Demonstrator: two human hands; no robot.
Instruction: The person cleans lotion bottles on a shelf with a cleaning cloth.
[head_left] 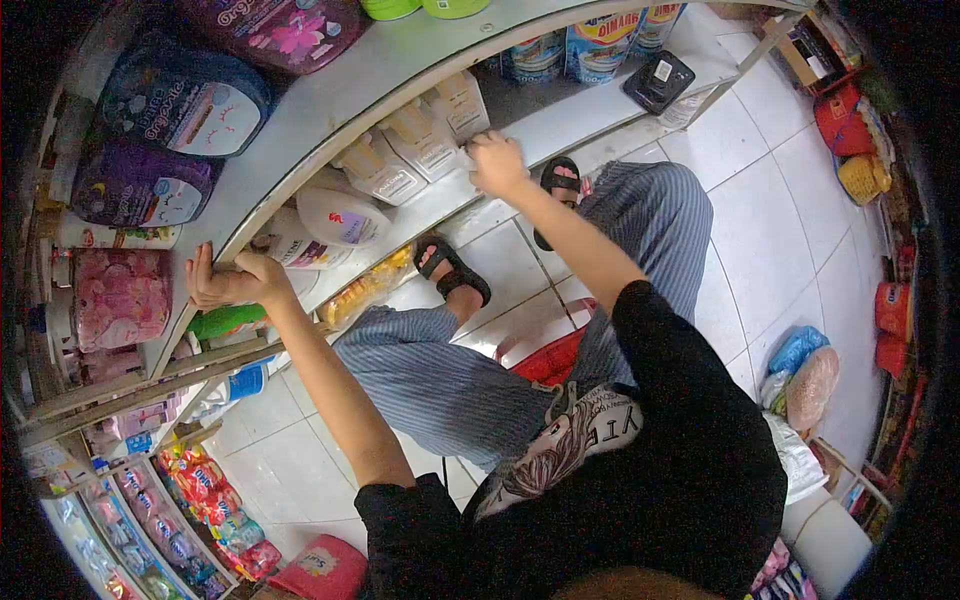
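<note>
My left hand [235, 280] is closed around the front edge of the upper shelf [290, 165], its fingers bent over the rim. On the lower shelf my right hand [495, 163] touches the front of the row of cream-coloured boxes [410, 145], at its right end. Its fingers are curled, and whatever is under them is hidden. Left of the boxes a white bottle [340, 217] lies tilted near the shelf's front. Yellow packets [365, 290] are below it, close to my left foot.
Dark detergent bottles [185, 100] stand on the upper shelf. Blue pouches [600, 45] and a black device [659, 82] are on the lower shelf at right. A red basket [560, 358] sits between my legs. Bags [812, 385] lie on the tiled floor at right.
</note>
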